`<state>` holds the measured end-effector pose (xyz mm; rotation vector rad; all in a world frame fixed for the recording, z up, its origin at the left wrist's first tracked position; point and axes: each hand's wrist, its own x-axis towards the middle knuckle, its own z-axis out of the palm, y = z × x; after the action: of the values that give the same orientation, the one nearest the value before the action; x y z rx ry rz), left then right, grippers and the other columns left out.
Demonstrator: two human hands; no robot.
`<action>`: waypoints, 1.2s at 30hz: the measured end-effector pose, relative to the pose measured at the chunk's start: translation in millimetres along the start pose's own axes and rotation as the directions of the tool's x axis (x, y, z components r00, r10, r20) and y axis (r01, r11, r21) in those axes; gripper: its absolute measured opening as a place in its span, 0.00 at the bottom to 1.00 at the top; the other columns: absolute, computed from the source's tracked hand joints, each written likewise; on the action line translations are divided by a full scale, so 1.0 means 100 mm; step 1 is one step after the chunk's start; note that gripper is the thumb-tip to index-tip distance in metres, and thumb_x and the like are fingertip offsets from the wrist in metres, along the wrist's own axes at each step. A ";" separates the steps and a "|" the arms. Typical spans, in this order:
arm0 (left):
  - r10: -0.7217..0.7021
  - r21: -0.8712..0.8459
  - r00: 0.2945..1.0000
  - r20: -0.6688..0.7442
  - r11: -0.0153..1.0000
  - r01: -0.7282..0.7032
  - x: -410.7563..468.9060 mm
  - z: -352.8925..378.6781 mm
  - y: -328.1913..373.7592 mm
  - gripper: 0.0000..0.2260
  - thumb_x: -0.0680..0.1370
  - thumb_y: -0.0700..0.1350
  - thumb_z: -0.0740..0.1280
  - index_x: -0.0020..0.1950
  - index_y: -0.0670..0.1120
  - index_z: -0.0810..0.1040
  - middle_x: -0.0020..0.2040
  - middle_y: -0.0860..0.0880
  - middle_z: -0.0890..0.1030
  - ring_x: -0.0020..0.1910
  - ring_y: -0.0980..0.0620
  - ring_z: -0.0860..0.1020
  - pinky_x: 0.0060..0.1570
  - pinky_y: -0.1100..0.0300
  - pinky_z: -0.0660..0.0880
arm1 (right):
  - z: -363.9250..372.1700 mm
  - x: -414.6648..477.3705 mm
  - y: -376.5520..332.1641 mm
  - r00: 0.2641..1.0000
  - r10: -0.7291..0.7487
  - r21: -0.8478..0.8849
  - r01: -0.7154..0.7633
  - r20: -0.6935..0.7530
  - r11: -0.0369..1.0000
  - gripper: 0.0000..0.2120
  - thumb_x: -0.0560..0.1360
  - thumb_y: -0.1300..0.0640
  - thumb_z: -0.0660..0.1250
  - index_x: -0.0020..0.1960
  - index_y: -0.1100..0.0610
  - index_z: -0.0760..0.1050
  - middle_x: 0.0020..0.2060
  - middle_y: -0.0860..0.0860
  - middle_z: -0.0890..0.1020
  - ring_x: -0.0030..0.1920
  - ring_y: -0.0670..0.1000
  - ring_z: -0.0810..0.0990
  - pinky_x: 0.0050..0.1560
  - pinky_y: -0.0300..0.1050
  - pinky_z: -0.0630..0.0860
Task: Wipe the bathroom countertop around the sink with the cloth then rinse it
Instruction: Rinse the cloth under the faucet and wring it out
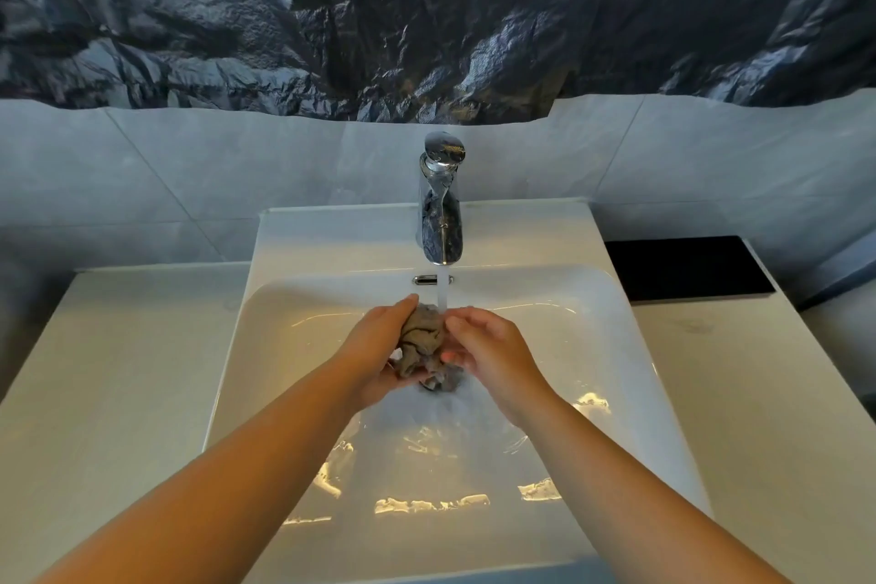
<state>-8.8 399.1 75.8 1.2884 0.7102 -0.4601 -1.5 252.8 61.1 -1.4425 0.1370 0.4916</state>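
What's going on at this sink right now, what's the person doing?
A person holds a bunched grey-brown cloth in both hands over the white sink. The left hand grips it from one side, and the right hand curls its fingers against the other. Water from the chrome tap falls onto the top of the cloth, so this looks like the rinsing step.

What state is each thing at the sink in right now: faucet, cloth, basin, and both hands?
faucet: on, water streaming down.
cloth: bunched up, wet, under the stream.
sink: water running across its bottom.
left hand: grips the cloth.
right hand: grips the cloth from the opposite side.
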 end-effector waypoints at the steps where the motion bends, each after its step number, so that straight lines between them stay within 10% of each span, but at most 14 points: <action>1: 0.013 -0.027 1.000 0.005 1.000 -0.013 0.00 0.00 -0.01 0.14 0.79 0.50 0.63 0.55 0.41 0.79 0.51 0.37 0.81 0.52 0.39 0.80 0.47 0.46 0.80 | -0.02 -0.02 0.00 1.000 -0.004 -0.019 0.005 0.017 1.000 0.09 0.79 0.59 0.62 0.52 0.58 0.80 0.49 0.57 0.83 0.49 0.54 0.83 0.47 0.43 0.79; 7: 0.122 -0.006 0.985 -0.124 0.992 -0.124 -0.04 -0.03 0.00 0.08 0.77 0.38 0.63 0.45 0.40 0.82 0.36 0.39 0.77 0.26 0.48 0.73 0.28 0.62 0.69 | -0.28 -0.06 -0.28 0.966 -0.253 -0.393 0.211 -0.057 0.895 0.11 0.79 0.57 0.61 0.59 0.53 0.77 0.52 0.48 0.81 0.52 0.50 0.80 0.50 0.43 0.80; 12: 0.068 0.082 0.991 -0.118 0.995 -0.058 -0.17 -0.05 0.05 0.09 0.76 0.44 0.64 0.40 0.42 0.81 0.28 0.45 0.80 0.27 0.49 0.73 0.32 0.60 0.65 | -0.17 -0.01 -0.98 0.737 -0.675 -0.636 0.539 0.038 0.552 0.21 0.79 0.56 0.60 0.72 0.52 0.64 0.68 0.48 0.69 0.67 0.42 0.67 0.62 0.32 0.68; 15: 0.104 0.129 0.988 -0.113 0.988 -0.089 -0.22 -0.07 0.06 0.12 0.74 0.50 0.69 0.40 0.41 0.83 0.33 0.42 0.81 0.31 0.47 0.75 0.33 0.58 0.68 | 0.03 0.10 -1.17 0.736 -0.634 -0.799 0.519 0.238 0.303 0.27 0.80 0.51 0.58 0.77 0.51 0.54 0.76 0.48 0.56 0.75 0.46 0.53 0.70 0.38 0.54; 25: 0.222 0.125 0.973 -0.063 0.969 -0.213 -0.42 -0.32 0.13 0.15 0.76 0.49 0.68 0.49 0.36 0.81 0.50 0.27 0.77 0.41 0.40 0.74 0.44 0.48 0.68 | -0.08 -0.07 -1.00 0.767 -0.547 -0.886 0.454 0.336 0.092 0.27 0.81 0.48 0.53 0.77 0.49 0.48 0.77 0.46 0.49 0.77 0.48 0.44 0.74 0.46 0.51; 27: 0.250 0.119 0.968 -0.031 0.962 -0.245 -0.46 -0.35 0.14 0.14 0.77 0.49 0.66 0.50 0.38 0.81 0.52 0.27 0.76 0.43 0.40 0.74 0.44 0.47 0.68 | -0.13 -0.21 -0.96 0.792 -0.531 -0.872 0.454 0.302 0.182 0.27 0.81 0.47 0.52 0.77 0.48 0.49 0.77 0.45 0.49 0.77 0.47 0.45 0.73 0.46 0.51; 32: 0.302 0.084 0.949 0.092 0.947 -0.310 -0.62 -0.32 0.17 0.12 0.78 0.50 0.64 0.51 0.44 0.82 0.52 0.30 0.78 0.46 0.38 0.76 0.46 0.46 0.69 | -0.03 -0.57 -0.40 0.979 -0.203 -0.418 0.170 -0.035 0.892 0.19 0.79 0.42 0.56 0.68 0.42 0.63 0.66 0.49 0.71 0.60 0.49 0.76 0.60 0.51 0.76; 36: 0.343 0.128 0.925 0.166 0.922 -0.365 -0.73 -0.21 0.16 0.11 0.78 0.49 0.65 0.56 0.44 0.78 0.48 0.40 0.83 0.45 0.45 0.83 0.43 0.53 0.80 | 0.09 -0.60 -0.29 0.984 0.159 0.098 -0.166 0.075 0.981 0.17 0.80 0.45 0.58 0.66 0.50 0.67 0.57 0.54 0.77 0.54 0.56 0.81 0.55 0.55 0.79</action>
<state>-54.3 417.5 135.3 1.4810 0.3141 -0.3089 -44.8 245.5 111.5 -1.3176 0.2250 0.6566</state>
